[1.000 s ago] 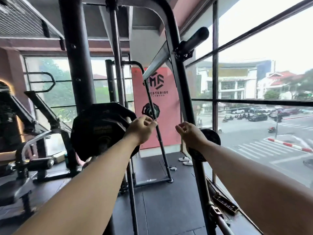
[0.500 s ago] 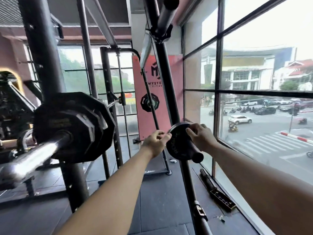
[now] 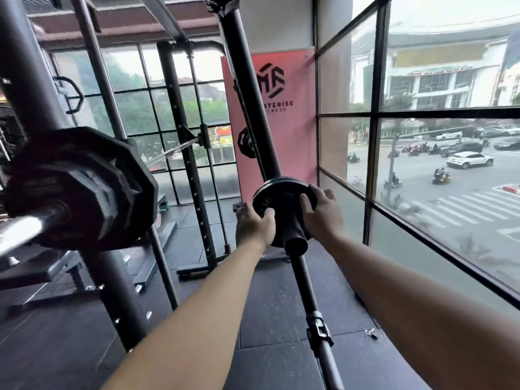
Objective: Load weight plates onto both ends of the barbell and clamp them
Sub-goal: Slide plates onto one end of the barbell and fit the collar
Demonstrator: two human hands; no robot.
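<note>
A small round black weight plate (image 3: 277, 197) sits on a black storage peg (image 3: 295, 240) that juts from the rack's upright (image 3: 247, 91). My left hand (image 3: 254, 223) grips the plate's left rim and my right hand (image 3: 323, 211) grips its right rim. At the left, the steel barbell sleeve (image 3: 19, 232) points toward me with large black many-sided plates (image 3: 84, 190) loaded on it. No clamp shows on that sleeve.
Black rack posts (image 3: 25, 88) stand left of the peg. A lower bar with a metal clip (image 3: 319, 332) runs down from the upright. A pink banner (image 3: 284, 108) hangs behind, large windows (image 3: 439, 153) fill the right, and dark rubber mats (image 3: 281, 313) cover the floor.
Both hands have moved from mid-air near the rack to the small plate on the peg and closed around its rim. The view has swung so the loaded barbell end sits at the left.
</note>
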